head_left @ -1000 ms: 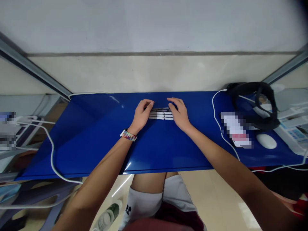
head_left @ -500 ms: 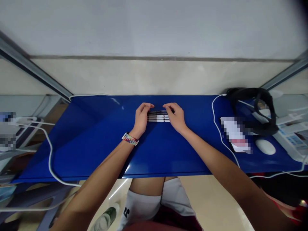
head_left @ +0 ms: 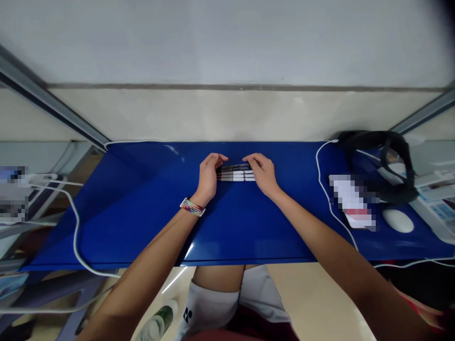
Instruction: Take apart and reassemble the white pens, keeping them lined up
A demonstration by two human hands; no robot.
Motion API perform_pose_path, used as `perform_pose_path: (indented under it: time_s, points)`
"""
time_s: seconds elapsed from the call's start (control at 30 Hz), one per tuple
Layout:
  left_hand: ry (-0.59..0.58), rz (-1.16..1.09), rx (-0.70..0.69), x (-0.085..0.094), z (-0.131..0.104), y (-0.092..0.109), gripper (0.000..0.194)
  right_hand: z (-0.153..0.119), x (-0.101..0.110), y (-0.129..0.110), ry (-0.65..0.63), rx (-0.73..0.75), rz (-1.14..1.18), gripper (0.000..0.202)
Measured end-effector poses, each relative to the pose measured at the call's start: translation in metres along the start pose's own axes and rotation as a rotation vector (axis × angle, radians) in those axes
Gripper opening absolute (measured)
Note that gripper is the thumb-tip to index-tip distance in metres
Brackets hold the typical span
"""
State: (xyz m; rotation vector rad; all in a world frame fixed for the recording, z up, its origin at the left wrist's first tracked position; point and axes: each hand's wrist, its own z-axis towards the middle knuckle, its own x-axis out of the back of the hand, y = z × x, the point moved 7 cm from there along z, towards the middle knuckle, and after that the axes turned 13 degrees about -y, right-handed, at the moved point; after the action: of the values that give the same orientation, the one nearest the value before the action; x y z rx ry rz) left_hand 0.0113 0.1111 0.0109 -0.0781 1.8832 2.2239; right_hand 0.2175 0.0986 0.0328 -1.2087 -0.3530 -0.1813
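Several slim pens or markers (head_left: 235,175), dark toward the back and white toward the front, lie side by side across the middle of the blue table (head_left: 152,203). My left hand (head_left: 209,176) is curved around their left ends, a patterned band on its wrist. Around their right ends curls my right hand (head_left: 262,173), its thumb and fingers close to the row. Between them, both hands hold the row of pens, whose ends are hidden by the palms and fingers.
On the right are a phone (head_left: 351,201), a white mouse (head_left: 398,220), a black headband-like strap (head_left: 405,166) and a white cable (head_left: 324,189). Another white cable (head_left: 75,227) hangs at the left. A bottle (head_left: 158,323) stands below the table edge.
My right hand has shifted slightly right, and more of the pens' length shows between the hands. My left hand is nearly where it was. The view has shifted a little.
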Motion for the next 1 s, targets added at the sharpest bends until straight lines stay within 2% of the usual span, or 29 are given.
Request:
perform_pose_path:
  time_s: [0.27, 0.4, 0.5, 0.6, 0.7, 0.83, 1.0]
  points:
    - [-0.004, -0.040, -0.005, 0.000, 0.002, -0.001, 0.027, 0.000, 0.001, 0.005, 0.020, 0.010, -0.008, 0.025]
    - [-0.007, -0.037, 0.001, 0.002, 0.002, -0.001, 0.027, -0.001, 0.002, 0.001, 0.002, 0.082, -0.047, 0.020]
    - [-0.021, 0.040, -0.008, 0.003, 0.002, 0.002, 0.027, -0.007, -0.001, -0.014, -0.076, 0.217, -0.172, 0.017]
    - [-0.033, 0.143, -0.029, 0.005, 0.002, 0.007, 0.027, -0.019, -0.014, -0.032, -0.235, 0.388, -0.304, 0.016]
    - [-0.037, 0.196, -0.047, 0.007, 0.002, 0.009, 0.027, -0.031, -0.027, -0.044, -0.371, 0.498, -0.386, 0.015]
    - [-0.045, 0.204, -0.052, 0.008, 0.002, 0.010, 0.027, -0.035, -0.029, -0.048, -0.426, 0.542, -0.426, 0.010]
    - [-0.048, 0.242, -0.063, 0.007, 0.000, 0.015, 0.028, -0.033, -0.025, -0.042, -0.471, 0.510, -0.502, 0.010]
